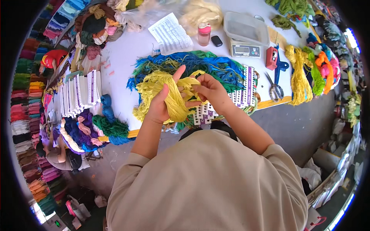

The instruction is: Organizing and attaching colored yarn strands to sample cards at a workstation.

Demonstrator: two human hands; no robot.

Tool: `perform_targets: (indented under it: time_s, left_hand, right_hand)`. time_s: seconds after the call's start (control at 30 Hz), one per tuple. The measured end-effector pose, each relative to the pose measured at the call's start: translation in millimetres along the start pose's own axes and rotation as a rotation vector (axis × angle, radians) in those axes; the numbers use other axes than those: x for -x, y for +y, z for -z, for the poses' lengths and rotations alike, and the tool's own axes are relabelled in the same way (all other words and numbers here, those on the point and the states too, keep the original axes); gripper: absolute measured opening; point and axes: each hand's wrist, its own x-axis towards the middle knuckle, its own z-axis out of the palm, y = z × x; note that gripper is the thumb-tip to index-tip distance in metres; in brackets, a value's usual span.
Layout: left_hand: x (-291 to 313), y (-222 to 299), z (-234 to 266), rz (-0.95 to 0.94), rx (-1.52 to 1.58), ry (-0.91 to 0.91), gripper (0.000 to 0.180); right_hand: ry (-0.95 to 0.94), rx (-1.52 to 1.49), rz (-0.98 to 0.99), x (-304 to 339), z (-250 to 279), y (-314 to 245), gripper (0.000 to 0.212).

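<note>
A loose skein of yellow yarn (176, 102) hangs looped over my left hand (158, 106), between its raised thumb and outstretched fingers. My right hand (211, 92) is closed in a pinch on strands of the same yarn, just right of the left hand. More yellow yarn spreads on the table below and left of my hands. Behind it lies a heap of blue and green yarn (216, 63). White cards with rows of holes and purple strips (246, 86) lie beside my right forearm, partly hidden by it.
Scissors (276, 91), a red tape dispenser (271, 57) and a digital scale (245, 50) bearing a clear plastic box (246, 27) are at right. A pink-capped bottle (204, 34) and printed sheet (169, 34) lie beyond. Stacked cards (79, 92) stand left. Two people are farther left.
</note>
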Motion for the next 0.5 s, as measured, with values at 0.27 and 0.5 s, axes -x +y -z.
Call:
perform_targets:
  time_s: [0.27, 0.5]
  left_hand:
    - [9.2, 20.2, 1.9, 0.006, -0.100, -0.070, 0.094]
    - [3.3, 4.0, -13.3, 0.047, -0.016, -0.075, 0.102]
  right_hand:
    - [-0.145, -0.136, -0.303, 23.7, -5.5, -17.3, 0.019]
    - [-0.114, -0.241, -0.180, 40.9, 20.1, -30.3, 0.018]
